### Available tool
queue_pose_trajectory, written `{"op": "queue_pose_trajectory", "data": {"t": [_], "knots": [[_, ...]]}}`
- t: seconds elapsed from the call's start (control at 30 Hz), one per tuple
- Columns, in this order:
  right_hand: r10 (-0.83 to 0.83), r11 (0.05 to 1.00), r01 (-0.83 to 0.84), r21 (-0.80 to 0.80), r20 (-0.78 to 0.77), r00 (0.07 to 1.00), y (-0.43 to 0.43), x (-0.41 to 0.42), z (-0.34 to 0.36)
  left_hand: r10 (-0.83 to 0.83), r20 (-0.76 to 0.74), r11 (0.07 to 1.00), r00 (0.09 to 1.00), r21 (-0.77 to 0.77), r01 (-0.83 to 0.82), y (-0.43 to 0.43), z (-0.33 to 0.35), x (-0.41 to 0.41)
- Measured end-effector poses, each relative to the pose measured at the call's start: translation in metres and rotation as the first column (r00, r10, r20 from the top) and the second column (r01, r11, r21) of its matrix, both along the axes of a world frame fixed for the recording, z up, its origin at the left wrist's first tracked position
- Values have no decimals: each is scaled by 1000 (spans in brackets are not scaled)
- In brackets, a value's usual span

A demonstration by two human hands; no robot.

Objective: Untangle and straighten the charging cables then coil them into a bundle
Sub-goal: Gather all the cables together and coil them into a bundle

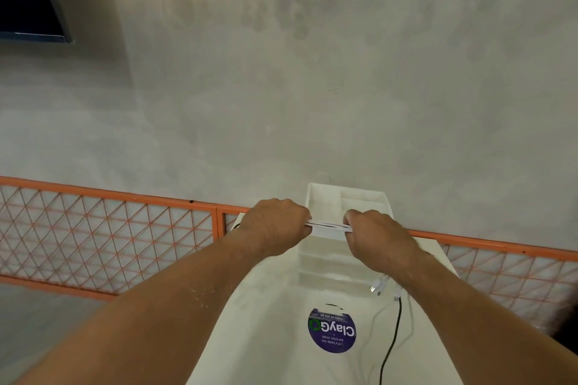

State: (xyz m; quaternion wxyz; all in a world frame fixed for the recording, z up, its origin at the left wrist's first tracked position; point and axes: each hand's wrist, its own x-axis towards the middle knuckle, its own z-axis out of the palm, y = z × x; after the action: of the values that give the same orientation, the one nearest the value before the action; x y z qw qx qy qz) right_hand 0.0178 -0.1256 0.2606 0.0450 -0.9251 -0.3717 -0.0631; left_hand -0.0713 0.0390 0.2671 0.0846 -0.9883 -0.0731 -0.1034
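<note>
In the lower middle of the frame, the fingers of both hands are curled into fists around a short stretch of charging cables (328, 226), several white strands with a thin dark line among them, pulled flat and taut between the left hand (275, 222) and the right hand (372, 237). The backs of the hands face the camera, so the fingertips themselves are hidden. Below the right hand the loose tails hang down to the white table (266, 337): pale USB connectors (376, 287) and a black cable (396, 331) that runs toward the bottom edge. The cables are probably light, limp and fairly slick, with no stiffness of their own, so they should hold a line only under tension. They are best gripped along the cord rather than at the plugs, where the joints are likely to be the weak spots. Beneath the hands a white compartment tray (316, 197) sits on the table. Glare washes out its divisions and no contents can be made out in them. A round purple ClayGo sticker (332, 330) lies nearer the bottom of the frame, and an orange mesh fence (109, 222) crosses behind.
</note>
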Motion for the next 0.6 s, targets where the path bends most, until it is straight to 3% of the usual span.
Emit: {"op": "queue_pose_trajectory", "data": {"t": [0.6], "knots": [[-242, 970, 242, -7, 50, 969, -78, 34, -6, 60, 12, 997, 998, 47, -60, 43, 9, -12]]}}
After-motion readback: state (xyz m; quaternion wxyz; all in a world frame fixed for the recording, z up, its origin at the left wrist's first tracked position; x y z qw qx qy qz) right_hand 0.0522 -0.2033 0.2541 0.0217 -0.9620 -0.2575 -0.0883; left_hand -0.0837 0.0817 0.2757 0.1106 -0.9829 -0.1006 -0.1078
